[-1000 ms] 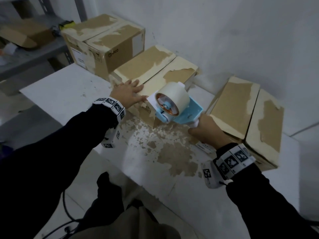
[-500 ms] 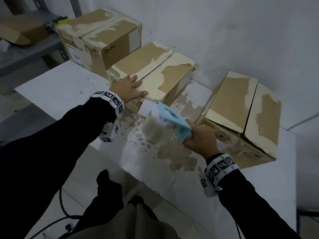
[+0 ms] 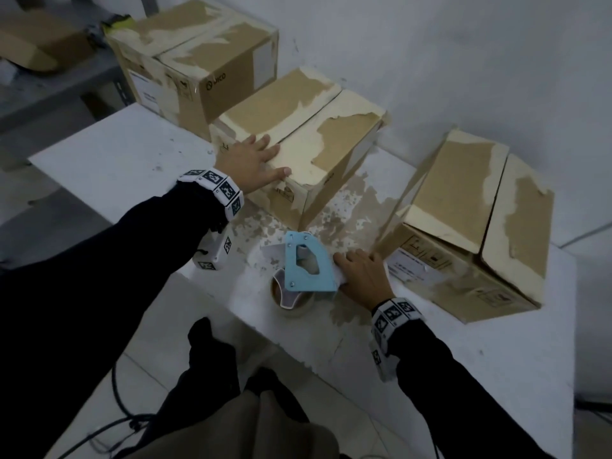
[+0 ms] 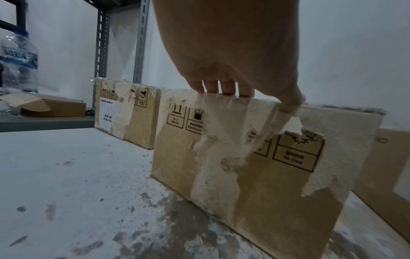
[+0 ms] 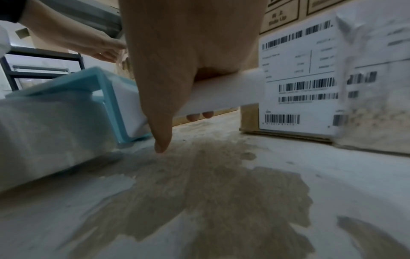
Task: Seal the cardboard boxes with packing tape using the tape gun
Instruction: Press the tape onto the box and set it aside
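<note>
With the left hand flat on the middle box and the right hand wrapped around the tape gun handle beside it, a careless release could tip the gun off the table edge just nearby.

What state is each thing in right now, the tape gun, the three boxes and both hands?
tape gun: lying on its side on the table, handle held by the right hand
left hand: flat on the middle box
middle box: flaps closed
far box: closed, taped
right box: flaps closed, seam untaped
</note>
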